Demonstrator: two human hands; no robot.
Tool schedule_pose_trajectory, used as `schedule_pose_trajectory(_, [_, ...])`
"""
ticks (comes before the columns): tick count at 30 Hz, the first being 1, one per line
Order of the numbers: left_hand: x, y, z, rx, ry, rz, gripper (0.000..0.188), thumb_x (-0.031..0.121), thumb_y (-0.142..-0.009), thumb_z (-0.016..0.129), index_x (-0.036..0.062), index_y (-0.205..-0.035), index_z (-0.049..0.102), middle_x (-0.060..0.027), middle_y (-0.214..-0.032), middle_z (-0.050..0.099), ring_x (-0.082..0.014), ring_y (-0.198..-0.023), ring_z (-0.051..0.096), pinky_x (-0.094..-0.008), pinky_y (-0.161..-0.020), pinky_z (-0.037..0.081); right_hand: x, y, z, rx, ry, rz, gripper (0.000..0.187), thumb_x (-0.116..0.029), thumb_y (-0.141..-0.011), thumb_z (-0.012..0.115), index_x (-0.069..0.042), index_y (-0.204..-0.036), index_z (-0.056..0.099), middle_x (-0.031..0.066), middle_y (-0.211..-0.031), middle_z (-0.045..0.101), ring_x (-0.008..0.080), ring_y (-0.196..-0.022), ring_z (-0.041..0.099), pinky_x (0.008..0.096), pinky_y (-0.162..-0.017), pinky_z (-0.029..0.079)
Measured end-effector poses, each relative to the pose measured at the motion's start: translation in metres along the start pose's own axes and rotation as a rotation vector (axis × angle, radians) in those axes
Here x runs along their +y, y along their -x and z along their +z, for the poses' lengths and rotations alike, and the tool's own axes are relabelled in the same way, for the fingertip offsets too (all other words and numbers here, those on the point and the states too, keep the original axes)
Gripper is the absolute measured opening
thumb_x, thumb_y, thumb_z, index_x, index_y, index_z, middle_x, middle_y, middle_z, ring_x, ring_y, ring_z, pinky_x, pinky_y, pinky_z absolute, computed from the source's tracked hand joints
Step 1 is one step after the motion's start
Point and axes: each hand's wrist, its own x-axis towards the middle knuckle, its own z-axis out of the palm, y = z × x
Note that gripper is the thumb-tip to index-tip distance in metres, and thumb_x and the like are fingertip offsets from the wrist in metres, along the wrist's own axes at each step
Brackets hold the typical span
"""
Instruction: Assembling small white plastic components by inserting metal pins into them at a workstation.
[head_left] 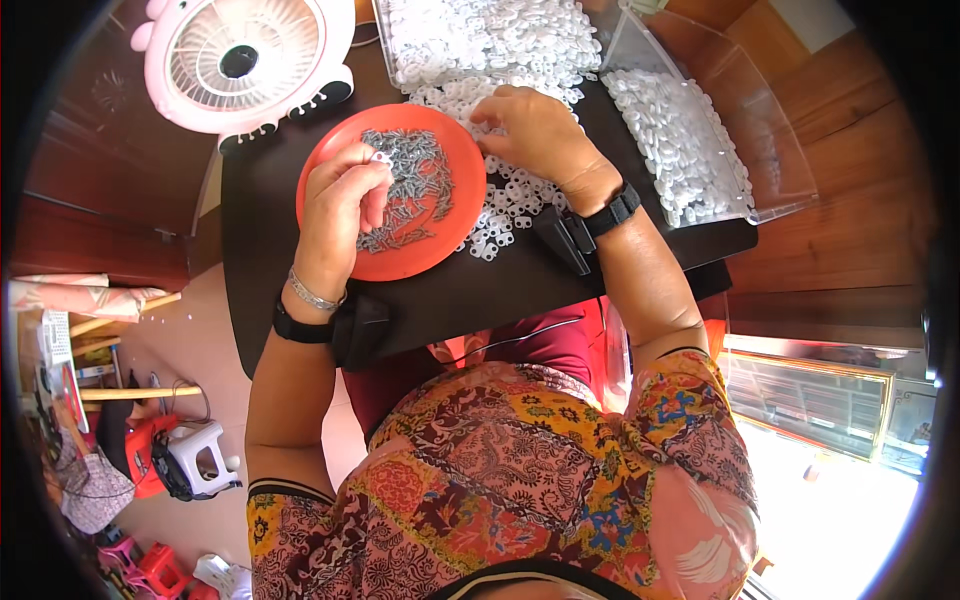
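Black and flat, the small work table (300, 200) fills the middle of the view, its long axis running left to right, with brown wooden boards beyond it on the right. At its far edge sits a clear plastic tray (395, 55) heaped with small white plastic rings, and to the right a second clear plastic bin (780, 170) holds more of the same, its long axis slanting from far left to near right. A round pink desk fan (238, 60) stands at the far left corner, face up toward the camera. Nearer the person lies a round orange plastic plate (455, 215) carrying a loose pile of small grey metal pieces (415, 185), strewn in a band running far to near across the plate's middle. A spill of loose white rings (500, 215) lies just right of the plate, trailing from the far tray toward the near edge. The left hand (340, 215) hovers over the plate's left part, thumb and fingers pinched on one small white ring (381, 157) at its fingertips; which way that ring points is too small to tell. The right hand (535, 130) rests palm down on the spilled rings just beyond the plate, fingers curled among them; whether it grips any cannot be told.
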Motion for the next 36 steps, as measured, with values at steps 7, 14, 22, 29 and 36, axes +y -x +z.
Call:
schedule_pose_trajectory(7, [-0.002, 0.0, 0.001, -0.025, -0.003, -0.009, 0.02, 0.016, -0.085, 0.051, 0.0061, -0.068, 0.056, 0.001, -0.056, 0.05, -0.006, -0.046, 0.042, -0.0207, -0.043, 0.03, -0.009, 0.001, 0.001, 0.004, 0.0, 0.055, 0.018, -0.018, -0.076, 0.062, -0.008, -0.091, 0.064, 0.0087, -0.091, 0.064, 0.0293, -0.087, 0.062, 0.0384, -0.076, 0.05])
schedule_pose_trajectory(14, [-0.004, 0.0, 0.001, -0.028, -0.012, -0.011, 0.021, 0.017, -0.085, 0.051, 0.0056, -0.068, 0.055, 0.0007, -0.056, 0.05, -0.006, -0.046, 0.043, -0.0211, -0.043, 0.029, -0.009, 0.0, 0.007, 0.034, 0.002, 0.072, 0.02, -0.022, -0.079, 0.062, -0.007, -0.092, 0.063, 0.0094, -0.088, 0.065, 0.0298, -0.086, 0.062, 0.039, -0.075, 0.05])
schedule_pose_trajectory(22, [-0.005, -0.002, 0.001, -0.053, -0.026, 0.002, 0.02, 0.017, -0.085, 0.051, 0.0055, -0.069, 0.056, 0.0005, -0.055, 0.05, -0.0063, -0.046, 0.042, -0.0215, -0.044, 0.03, -0.01, -0.003, 0.01, 0.065, 0.13, 0.06, 0.017, -0.018, -0.085, 0.054, -0.006, -0.085, 0.065, 0.0118, -0.083, 0.065, 0.0311, -0.083, 0.063, 0.0419, -0.073, 0.051])
schedule_pose_trajectory(29, [-0.005, 0.0, 0.001, -0.002, 0.024, -0.019, 0.02, 0.018, -0.086, 0.051, 0.0067, -0.071, 0.057, 0.0012, -0.056, 0.05, -0.0065, -0.047, 0.043, -0.0214, -0.045, 0.03, -0.008, -0.003, -0.001, 0.118, -0.052, 0.132, 0.02, -0.021, -0.085, 0.054, -0.006, -0.085, 0.067, 0.0131, -0.081, 0.068, 0.0323, -0.077, 0.065, 0.043, -0.071, 0.052])
schedule_pose_trajectory(36, [0.001, 0.002, 0.001, -0.078, 0.064, -0.004, 0.021, 0.018, -0.088, 0.051, 0.0053, -0.072, 0.056, -0.0004, -0.064, 0.054, -0.0073, -0.054, 0.049, -0.0208, -0.05, 0.037, -0.011, -0.002, -0.011, 0.134, -0.606, 0.235, 0.018, -0.022, -0.084, 0.064, -0.005, -0.09, 0.068, 0.0052, -0.07, 0.066, 0.0133, -0.062, 0.062, 0.0274, -0.061, 0.05])
